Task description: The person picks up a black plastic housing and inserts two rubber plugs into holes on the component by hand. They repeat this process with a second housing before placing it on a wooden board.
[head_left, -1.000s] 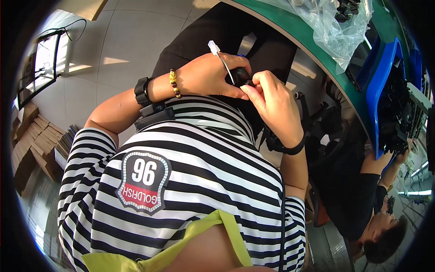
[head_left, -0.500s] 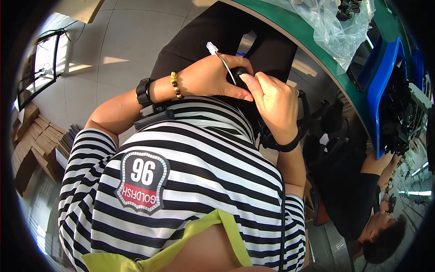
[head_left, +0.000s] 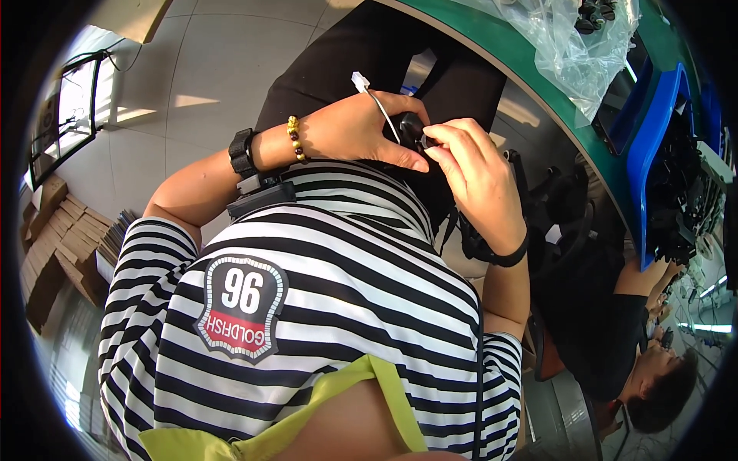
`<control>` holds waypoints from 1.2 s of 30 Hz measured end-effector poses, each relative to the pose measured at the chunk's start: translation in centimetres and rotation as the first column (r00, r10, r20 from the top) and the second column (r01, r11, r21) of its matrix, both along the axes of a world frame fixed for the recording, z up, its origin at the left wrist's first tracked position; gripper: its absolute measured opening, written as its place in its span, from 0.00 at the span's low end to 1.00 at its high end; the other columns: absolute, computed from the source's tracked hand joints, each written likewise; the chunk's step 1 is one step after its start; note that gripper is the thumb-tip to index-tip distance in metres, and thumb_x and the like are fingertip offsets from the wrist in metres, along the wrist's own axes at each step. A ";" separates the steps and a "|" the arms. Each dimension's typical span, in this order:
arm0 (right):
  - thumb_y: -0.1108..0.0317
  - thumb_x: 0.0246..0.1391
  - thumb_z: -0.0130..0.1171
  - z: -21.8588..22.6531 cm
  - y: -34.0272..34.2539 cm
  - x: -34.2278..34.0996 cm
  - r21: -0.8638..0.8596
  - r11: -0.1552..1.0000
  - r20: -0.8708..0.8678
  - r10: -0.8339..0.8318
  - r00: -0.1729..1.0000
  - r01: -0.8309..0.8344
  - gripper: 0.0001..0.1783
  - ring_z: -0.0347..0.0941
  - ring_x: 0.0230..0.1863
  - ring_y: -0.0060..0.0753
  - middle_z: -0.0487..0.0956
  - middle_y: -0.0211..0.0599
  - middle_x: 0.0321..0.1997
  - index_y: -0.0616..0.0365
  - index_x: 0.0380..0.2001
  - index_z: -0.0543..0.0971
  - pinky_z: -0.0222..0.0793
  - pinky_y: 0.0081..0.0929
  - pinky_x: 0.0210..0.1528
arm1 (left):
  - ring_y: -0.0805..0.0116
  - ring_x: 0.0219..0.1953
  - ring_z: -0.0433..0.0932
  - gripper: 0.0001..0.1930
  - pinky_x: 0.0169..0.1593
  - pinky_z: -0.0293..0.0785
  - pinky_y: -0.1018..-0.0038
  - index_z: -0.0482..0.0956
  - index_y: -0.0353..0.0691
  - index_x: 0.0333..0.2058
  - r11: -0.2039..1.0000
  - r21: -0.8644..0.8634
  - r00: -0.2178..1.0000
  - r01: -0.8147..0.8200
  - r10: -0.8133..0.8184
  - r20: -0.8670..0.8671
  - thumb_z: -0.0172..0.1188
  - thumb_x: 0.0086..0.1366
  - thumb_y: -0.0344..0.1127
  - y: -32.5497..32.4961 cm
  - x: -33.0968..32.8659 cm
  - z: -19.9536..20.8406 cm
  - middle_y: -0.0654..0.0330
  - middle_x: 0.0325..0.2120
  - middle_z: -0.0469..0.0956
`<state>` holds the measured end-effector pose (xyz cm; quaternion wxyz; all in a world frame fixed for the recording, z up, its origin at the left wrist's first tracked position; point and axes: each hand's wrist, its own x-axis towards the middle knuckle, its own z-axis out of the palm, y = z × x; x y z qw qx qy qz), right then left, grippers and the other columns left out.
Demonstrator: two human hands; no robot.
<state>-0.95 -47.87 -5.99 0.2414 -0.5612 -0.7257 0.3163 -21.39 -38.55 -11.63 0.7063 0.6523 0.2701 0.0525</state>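
Note:
Above my lap, my left hand (head_left: 361, 131) curls around a small rounded black part (head_left: 407, 127). A thin light-coloured cable (head_left: 382, 106) runs over that hand, and its white connector plug (head_left: 359, 80) sticks out past the knuckles. My right hand (head_left: 477, 173) is closed in a pinch at the right end of the black part, thumb and forefinger nearly together. Whatever sits between those fingertips is too small and dark to make out. The underside of the black part is hidden by my left hand.
A green-topped table (head_left: 530, 77) curves along the right, bearing a clear plastic bag (head_left: 576, 54) and a blue tray (head_left: 642, 161) with black parts (head_left: 673, 207). A person in black (head_left: 592, 323) sits at the right. Stacked cardboard (head_left: 65, 238) stands on the left.
My right hand has shifted slightly right and its thumb has come off the top of the black part, which shows more now. My left hand has barely moved.

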 end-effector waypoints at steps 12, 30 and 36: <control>0.61 0.62 0.63 0.9 0.4 -0.9 -0.014 0.999 0.286 0.051 0.957 -0.049 0.14 0.76 0.27 0.46 0.75 0.39 0.33 0.60 0.33 0.74 0.71 0.38 0.29 | 0.62 0.41 0.83 0.26 0.47 0.78 0.70 0.81 0.40 0.49 0.993 0.113 0.996 -0.021 0.011 0.093 0.79 0.54 0.43 -0.6 0.3 -0.1 0.55 0.38 0.84; 0.57 0.60 0.66 0.9 0.0 -1.1 0.170 0.984 0.274 0.004 0.962 -0.052 0.16 0.77 0.27 0.44 0.75 0.37 0.32 0.58 0.34 0.75 0.73 0.35 0.28 | 0.61 0.42 0.85 0.23 0.47 0.79 0.70 0.81 0.41 0.49 0.982 0.186 0.988 -0.030 0.001 0.153 0.76 0.57 0.39 -0.1 0.1 -0.8 0.57 0.39 0.85; 0.61 0.60 0.66 1.6 0.4 -0.9 0.005 0.996 0.496 0.072 0.866 -0.086 0.13 0.77 0.28 0.44 0.76 0.37 0.34 0.58 0.35 0.76 0.73 0.36 0.29 | 0.60 0.41 0.85 0.22 0.46 0.79 0.70 0.81 0.41 0.49 0.980 0.197 0.998 0.007 -0.020 0.065 0.75 0.56 0.39 0.0 0.2 0.1 0.57 0.39 0.86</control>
